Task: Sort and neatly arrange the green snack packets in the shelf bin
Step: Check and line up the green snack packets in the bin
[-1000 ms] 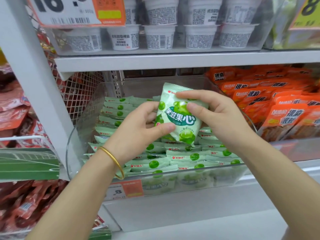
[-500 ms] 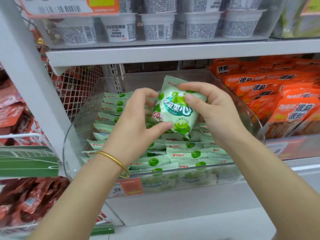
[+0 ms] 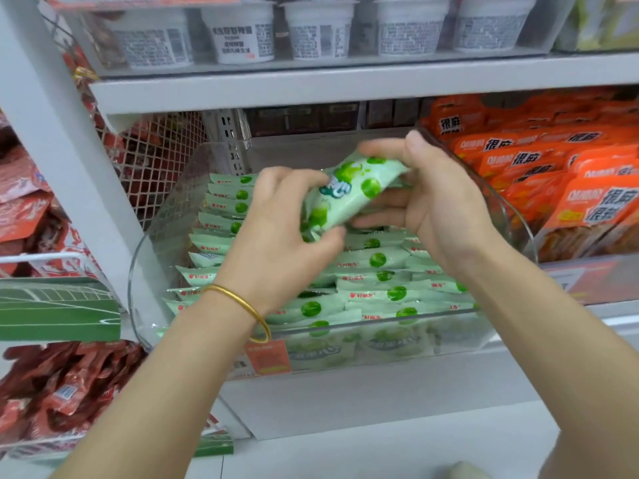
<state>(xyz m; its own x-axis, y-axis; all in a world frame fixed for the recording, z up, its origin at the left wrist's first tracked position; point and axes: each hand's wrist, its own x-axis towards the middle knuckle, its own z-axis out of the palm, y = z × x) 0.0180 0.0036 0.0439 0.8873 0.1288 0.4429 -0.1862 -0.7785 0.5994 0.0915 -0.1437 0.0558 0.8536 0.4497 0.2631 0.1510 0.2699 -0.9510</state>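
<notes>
A pale green snack packet [image 3: 349, 191] is held tilted above the clear plastic shelf bin [image 3: 148, 257]. My left hand [image 3: 276, 243] pinches its lower left end between thumb and fingers. My right hand [image 3: 435, 205] grips its upper right end, thumb on top and fingers underneath. Below them, several more green packets [image 3: 377, 285] stand in rows inside the bin, their top edges up. A gold bangle sits on my left wrist.
Orange snack packets [image 3: 539, 174] fill the neighbouring bin on the right. White cups [image 3: 242, 32] line the shelf above. A wire mesh divider [image 3: 152, 164] and red packets [image 3: 69, 385] are on the left. A price tag [image 3: 266, 357] is stuck on the bin's front.
The packet has turned from facing me upright to lying tilted, its face slanting upward. Both hands shifted with it, the right hand rising over its top end.
</notes>
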